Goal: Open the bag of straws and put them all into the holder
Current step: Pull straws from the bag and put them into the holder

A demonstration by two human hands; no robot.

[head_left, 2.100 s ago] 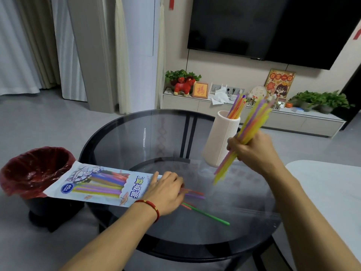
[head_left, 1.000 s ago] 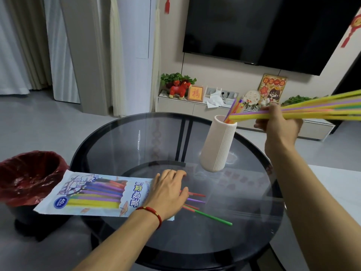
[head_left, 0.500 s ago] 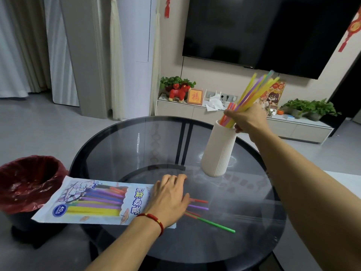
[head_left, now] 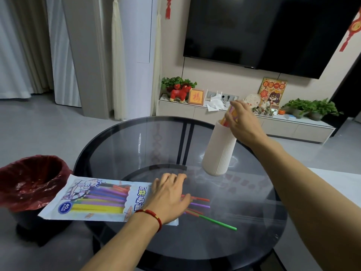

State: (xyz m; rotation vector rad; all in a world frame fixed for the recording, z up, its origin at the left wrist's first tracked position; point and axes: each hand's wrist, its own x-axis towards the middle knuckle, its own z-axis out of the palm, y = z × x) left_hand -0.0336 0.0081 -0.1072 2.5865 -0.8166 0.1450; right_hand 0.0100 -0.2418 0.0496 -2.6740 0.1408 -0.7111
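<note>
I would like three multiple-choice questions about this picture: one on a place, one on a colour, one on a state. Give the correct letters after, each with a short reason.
1. Where does the white holder stand?
A. on the glass table
B. on the floor
C. in the bin

2. What colour is the loose straw that reaches farthest right on the table?
A. blue
B. green
C. white

3. What is the left hand doing?
A. holding the holder
B. lifting the bin
C. resting flat on the open end of the straw bag

Answers:
1 A, its base sits on the glass.
2 B, its long green part ends nearest the right.
3 C, the fingers lie spread over the bag mouth.
</note>
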